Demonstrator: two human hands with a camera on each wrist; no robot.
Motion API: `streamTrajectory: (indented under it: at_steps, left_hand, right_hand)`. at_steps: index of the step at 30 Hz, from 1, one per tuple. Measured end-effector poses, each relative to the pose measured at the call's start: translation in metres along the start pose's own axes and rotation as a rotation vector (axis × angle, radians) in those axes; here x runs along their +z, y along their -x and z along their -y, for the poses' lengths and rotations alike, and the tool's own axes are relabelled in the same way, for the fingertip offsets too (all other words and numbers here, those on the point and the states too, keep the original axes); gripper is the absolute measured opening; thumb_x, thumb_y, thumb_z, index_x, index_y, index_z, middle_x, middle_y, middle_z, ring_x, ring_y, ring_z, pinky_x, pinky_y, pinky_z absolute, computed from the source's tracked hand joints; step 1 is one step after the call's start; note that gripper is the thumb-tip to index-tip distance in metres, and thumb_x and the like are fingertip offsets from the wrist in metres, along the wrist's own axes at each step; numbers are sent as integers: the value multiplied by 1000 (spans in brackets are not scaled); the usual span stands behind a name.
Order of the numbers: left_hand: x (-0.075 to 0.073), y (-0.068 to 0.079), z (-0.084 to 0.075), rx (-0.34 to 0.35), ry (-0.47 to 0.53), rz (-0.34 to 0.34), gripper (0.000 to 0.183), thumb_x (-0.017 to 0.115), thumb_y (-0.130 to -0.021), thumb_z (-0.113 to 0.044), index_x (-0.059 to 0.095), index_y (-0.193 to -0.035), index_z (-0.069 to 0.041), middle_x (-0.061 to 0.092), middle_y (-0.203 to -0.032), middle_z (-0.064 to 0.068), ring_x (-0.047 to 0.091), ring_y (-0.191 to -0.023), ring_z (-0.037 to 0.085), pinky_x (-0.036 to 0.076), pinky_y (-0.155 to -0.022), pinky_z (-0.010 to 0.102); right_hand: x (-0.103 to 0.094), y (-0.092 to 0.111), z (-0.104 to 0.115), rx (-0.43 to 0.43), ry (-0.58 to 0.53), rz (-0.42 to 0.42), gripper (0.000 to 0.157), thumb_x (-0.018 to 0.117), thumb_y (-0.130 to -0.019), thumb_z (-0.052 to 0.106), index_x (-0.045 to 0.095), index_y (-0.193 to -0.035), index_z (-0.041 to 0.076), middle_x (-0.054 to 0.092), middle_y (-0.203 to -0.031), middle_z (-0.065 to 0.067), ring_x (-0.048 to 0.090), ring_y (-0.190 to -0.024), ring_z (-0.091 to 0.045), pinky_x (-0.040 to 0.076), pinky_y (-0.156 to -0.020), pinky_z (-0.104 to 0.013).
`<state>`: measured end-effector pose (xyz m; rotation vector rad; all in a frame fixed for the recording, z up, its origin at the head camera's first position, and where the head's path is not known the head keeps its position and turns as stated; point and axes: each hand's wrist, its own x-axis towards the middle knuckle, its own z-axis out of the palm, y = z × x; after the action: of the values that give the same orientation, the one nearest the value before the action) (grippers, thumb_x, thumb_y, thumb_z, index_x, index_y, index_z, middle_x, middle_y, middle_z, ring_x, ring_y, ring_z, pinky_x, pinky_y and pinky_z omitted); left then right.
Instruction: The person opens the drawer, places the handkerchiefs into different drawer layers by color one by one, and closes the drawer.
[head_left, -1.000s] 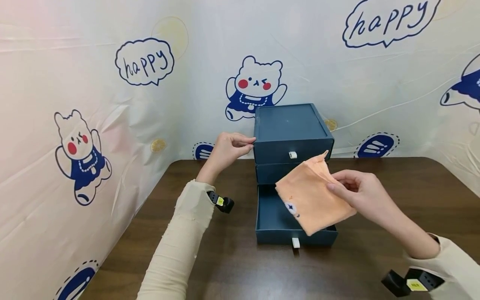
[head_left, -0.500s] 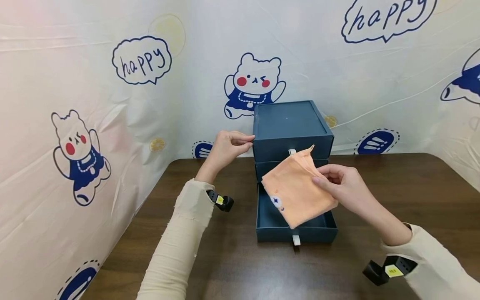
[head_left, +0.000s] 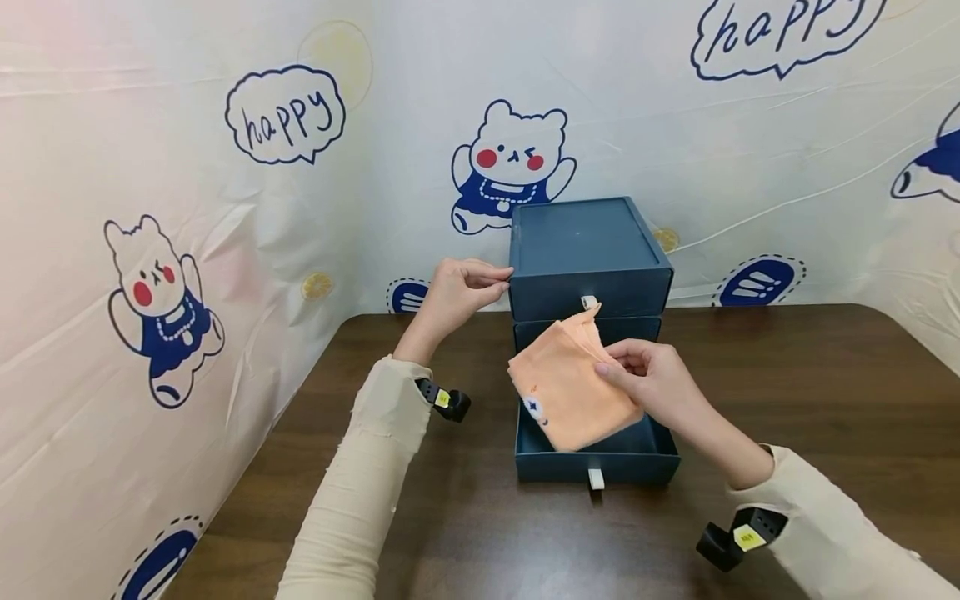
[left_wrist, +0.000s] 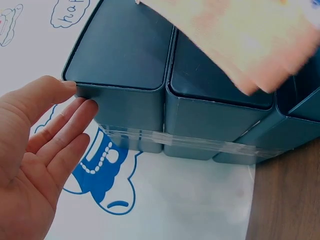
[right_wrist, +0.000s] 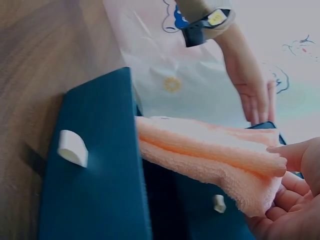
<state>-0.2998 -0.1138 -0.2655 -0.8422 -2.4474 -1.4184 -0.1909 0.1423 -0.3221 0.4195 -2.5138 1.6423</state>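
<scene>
A dark blue three-drawer box [head_left: 588,237] stands on the table, its bottom drawer [head_left: 555,468] pulled out and the upper two closed. Over that drawer hangs a folded peach towel [head_left: 577,387] with a small embroidered figure near one edge. My right hand [head_left: 656,383] pinches the towel's right side between thumb and fingers; the right wrist view shows its thick fluffy folds [right_wrist: 215,155]. At the box's upper left front corner, my left hand [head_left: 463,296] touches with fairly straight fingers; in the left wrist view the thumb [left_wrist: 55,92] lies at the front edge.
White pull tabs [head_left: 596,479] stick out from the drawer fronts. Clear tape [left_wrist: 165,137] runs along the box's side. Behind the brown wooden table [head_left: 795,400] hangs a printed curtain [head_left: 405,167], close to the back of the box.
My right hand has carried the towel leftward, from the drawer's right side to over its middle and left. My left hand keeps its place at the box corner.
</scene>
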Motion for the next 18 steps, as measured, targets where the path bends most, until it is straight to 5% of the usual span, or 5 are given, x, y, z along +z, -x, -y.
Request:
streamTrajectory:
  at_steps: [18]
  left_hand:
    - [0,0,-1,-17,-12,3,24,66,-83,-7,69,-107,-6,65,-100,6,63,-88,15,52,-77,26]
  right_hand:
    - [3,8,-20,174,86,67,30,64,-86,15,59,-102,-9,66,-81,-11,61,-67,-16,52,-59,-25]
